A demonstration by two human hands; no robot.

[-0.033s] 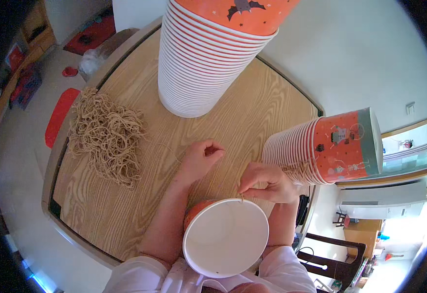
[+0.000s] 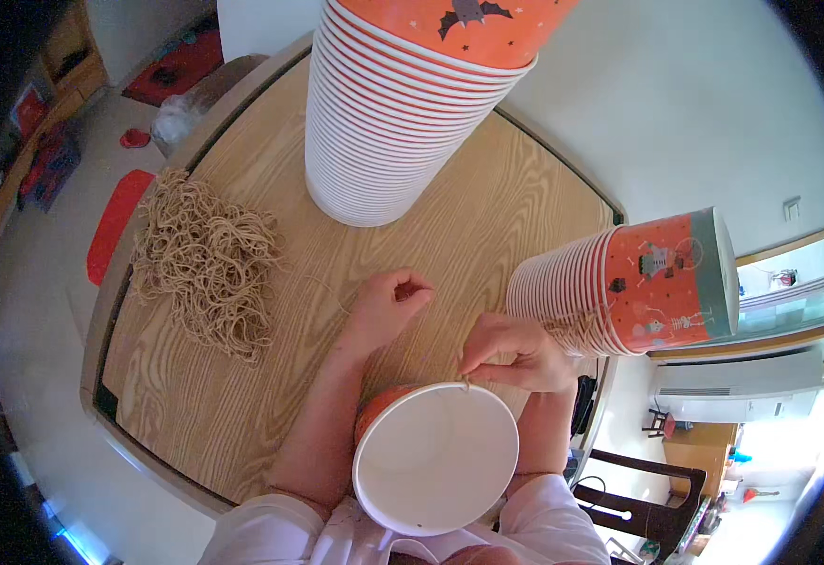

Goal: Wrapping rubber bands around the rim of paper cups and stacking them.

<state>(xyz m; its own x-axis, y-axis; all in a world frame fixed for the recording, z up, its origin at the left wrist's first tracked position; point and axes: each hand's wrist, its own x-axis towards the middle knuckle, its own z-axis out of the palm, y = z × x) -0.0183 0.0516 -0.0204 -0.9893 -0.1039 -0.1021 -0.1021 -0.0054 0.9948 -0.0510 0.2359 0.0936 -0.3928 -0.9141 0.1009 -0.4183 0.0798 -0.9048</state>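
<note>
A paper bucket (image 2: 436,461), white inside with an orange outer wall, rests between my forearms, its mouth tilted up toward me. At its far rim, my right hand (image 2: 522,353) pinches a short bit of tan twine (image 2: 468,380) between thumb and forefinger. My left hand (image 2: 388,307) lies closer to the middle of the table, fingers curled closed; whatever may be inside them is hidden. A thin strand runs toward my left wrist from a loose, tangled heap of tan twine (image 2: 210,268) on the left.
A tall stack of nested paper buckets (image 2: 393,122) stands upside down at the back of the wood-grain table (image 2: 337,254). Another stack (image 2: 662,282), orange with skeleton pictures, is on the right, with twine strands (image 2: 577,331) against it. A dark chair (image 2: 647,490) is beyond the right edge.
</note>
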